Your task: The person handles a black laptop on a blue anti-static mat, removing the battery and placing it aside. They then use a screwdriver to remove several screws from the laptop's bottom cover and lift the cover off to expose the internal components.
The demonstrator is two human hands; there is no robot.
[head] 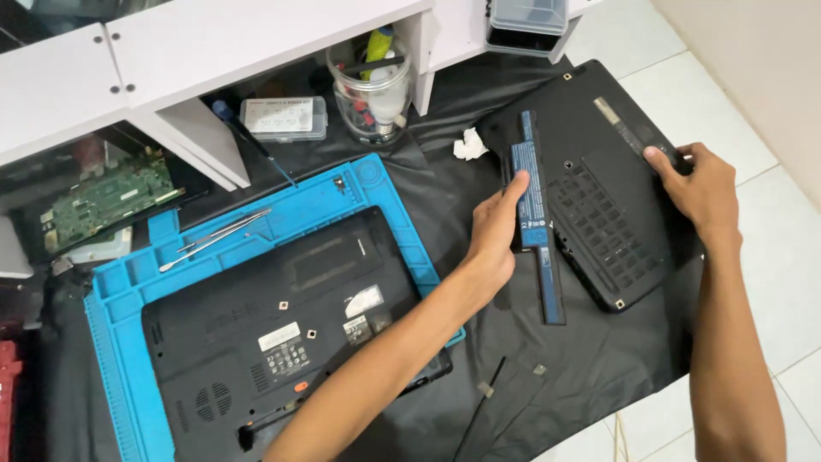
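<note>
Black cloth (513, 376): spread over the floor, carrying everything below.
Blue mat (128, 299): a work mat with small trays along its edges, lying at the left of the cloth.
Laptop on mat (282, 334): black, underside up, stickers showing, partly under the left forearm.
Second laptop (599, 205): black, underside up, at the right of the cloth, turned at an angle.
Battery (537, 214): long black bar with a blue label, lying along the second laptop's left edge, touching it.
Left hand (492, 235): fingers straight and together, fingertips pressed on the battery's upper part; the grip is flat and open, not wrapped round anything.
Right hand (705, 192): rests on the second laptop's far right corner, forefinger stretched onto the casing; the grip is loose, and I cannot tell whether it clasps the edge.
Circuit board (107, 198): green, under the white shelf at the left.
Jar (372, 94): clear, stuffed with tools, behind the mat.
Tweezers (218, 235): metal, on the mat's upper left.
Tissue (469, 145): white, crumpled, just beside the battery's top end.
</note>
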